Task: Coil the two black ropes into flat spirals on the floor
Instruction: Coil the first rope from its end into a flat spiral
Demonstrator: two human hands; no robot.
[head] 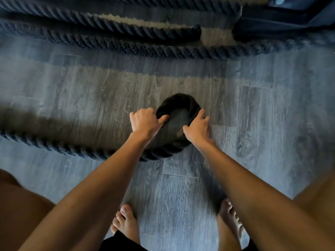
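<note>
We stand barefoot on a grey wood-plank floor (253, 109), our left foot (126, 221) and right foot (229, 214) planted below the work. Across the top run several lengths of thick black rope (112, 46), lying side by side, one blunt end (196, 32) stopping short of a dark object (275, 24) in the upper right corner that we cannot identify. Nearer us, the rope we are coiling (54, 146) comes in from the left and curls into a small tight loop (178, 102) at centre. Our left hand (145, 121) grips the loop's left side, thumb hooked inside. Our right hand (198, 126) presses on its right edge, fingers loosely spread.
</note>
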